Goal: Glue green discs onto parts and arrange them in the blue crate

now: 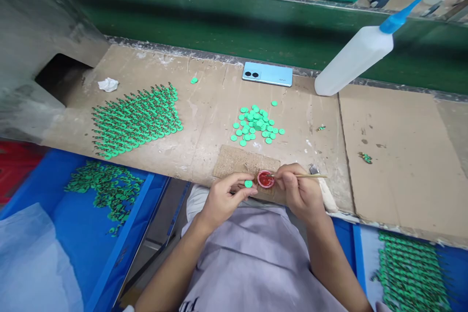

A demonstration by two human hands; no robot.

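the green disc (248,184) sits pinched at the fingertips of the left hand (220,200), at the near edge of the bench and just beside the red cup (265,179); the grip looks slight, so i judge the disc could slip and drop into the lap or the gap below the bench; it also hangs so close to the cup that a nudge might tip the red stuff inside onto the brown pad (237,161) or smear the disc's face; the disc is small, round, flat and plain bright green, with no mark that i can make out at this size; the right hand (300,194) is closed narrow round a thin stick (310,176), whose tip rests in the cup; an overloaded tip could drip on the way across, i think; the cup stands on the pad; farther back lies a loose pile of discs (256,124), well apart from the hands, and to the left rows of green pieces (137,118) laid out tight, which a stray sleeve could disturb; behind them a phone (267,74) and a tilted white bottle (353,61); a blue bin (87,234) sits below on the left.
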